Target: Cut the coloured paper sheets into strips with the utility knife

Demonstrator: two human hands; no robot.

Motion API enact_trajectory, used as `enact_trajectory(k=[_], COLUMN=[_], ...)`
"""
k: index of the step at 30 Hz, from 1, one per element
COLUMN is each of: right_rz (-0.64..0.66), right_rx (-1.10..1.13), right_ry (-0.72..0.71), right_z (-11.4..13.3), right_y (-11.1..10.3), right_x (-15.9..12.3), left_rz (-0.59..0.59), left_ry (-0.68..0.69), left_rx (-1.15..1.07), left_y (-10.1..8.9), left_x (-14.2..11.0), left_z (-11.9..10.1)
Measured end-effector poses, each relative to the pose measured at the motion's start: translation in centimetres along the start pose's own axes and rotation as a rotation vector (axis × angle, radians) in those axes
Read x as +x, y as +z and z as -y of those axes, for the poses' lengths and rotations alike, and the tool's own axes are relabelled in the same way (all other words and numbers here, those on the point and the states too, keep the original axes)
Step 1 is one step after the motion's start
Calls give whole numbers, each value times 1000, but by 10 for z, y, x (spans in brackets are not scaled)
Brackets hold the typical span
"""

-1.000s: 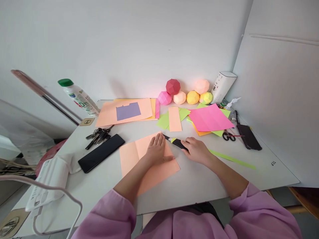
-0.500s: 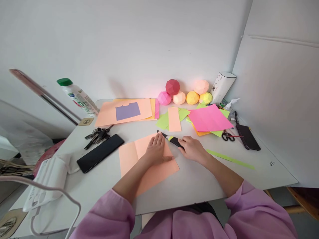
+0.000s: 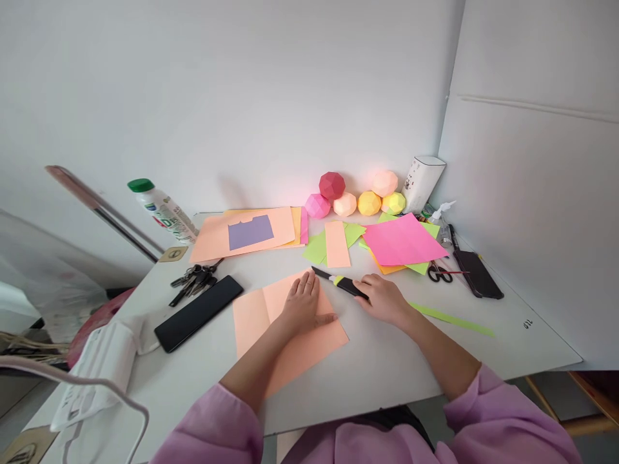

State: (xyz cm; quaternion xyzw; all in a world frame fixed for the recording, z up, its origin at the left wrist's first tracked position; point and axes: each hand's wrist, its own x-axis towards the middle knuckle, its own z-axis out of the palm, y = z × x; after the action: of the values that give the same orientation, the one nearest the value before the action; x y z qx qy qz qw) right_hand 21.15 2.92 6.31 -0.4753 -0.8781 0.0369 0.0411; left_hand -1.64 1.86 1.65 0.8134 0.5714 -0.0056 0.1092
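Left hand (image 3: 302,306): flat, gripping nothing, atop the creased peach paper sheet (image 3: 305,353) on the white tabletop (image 3: 377,361).
Right hand (image 3: 383,298): I see it wrapped round a black-and-yellow utility knife (image 3: 347,284).
Blade (image 3: 322,273): slipping could nick nearby fingertips (image 3: 309,276).

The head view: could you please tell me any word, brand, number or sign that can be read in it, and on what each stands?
No text can be read with certainty.
Bottle: red and green print, too blurred.
White device: lettering, too blurred.
White holder: dark marks, too small.
Table: a handwritten mark, too small to read surely.
Knife and peach sheet: no text visible.
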Motion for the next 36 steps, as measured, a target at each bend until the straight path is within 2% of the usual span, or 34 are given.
enact_trajectory(k=[2,5,10,13,16,20,23,26,30,34,36], right_rz=[-26,21,118,52,-84,-184,-209,-297,-368,-391,-403], right_rx=[49,113,8,-54,37,323,527,623,543,513,467], right_ry=[45,92,204,190,40,-184,-258,-194,-102,-149,-160], right_z=[-14,-37,-52,-42,-19,17,35,39,29,18,12], right_y=[-7,-16,-16,-13,-5,15,28,28,18,10,4], right_x=[-13,-30,-35,-31,-30,-33,-35,-35,-33,-32,-32], left_rz=[-47,-97,-138,-198,-267,-334,-268,-168,-65,123,158], left_ry=[14,15,23,60,151,212,259,299,270,287,274], left_rx=[-15,-27,-31,-34,-110,-473,-804,-981,-1142,-1352,-1378], left_y=[2,4,4,2,-1,-8,-13,-17,-18,-22,-25], left_x=[1,3,3,2,1,-6,-13,-17,-20,-23,-23], left_z=[1,1,-2,-7,-15,-30,-41,-47,-50,-49,-45])
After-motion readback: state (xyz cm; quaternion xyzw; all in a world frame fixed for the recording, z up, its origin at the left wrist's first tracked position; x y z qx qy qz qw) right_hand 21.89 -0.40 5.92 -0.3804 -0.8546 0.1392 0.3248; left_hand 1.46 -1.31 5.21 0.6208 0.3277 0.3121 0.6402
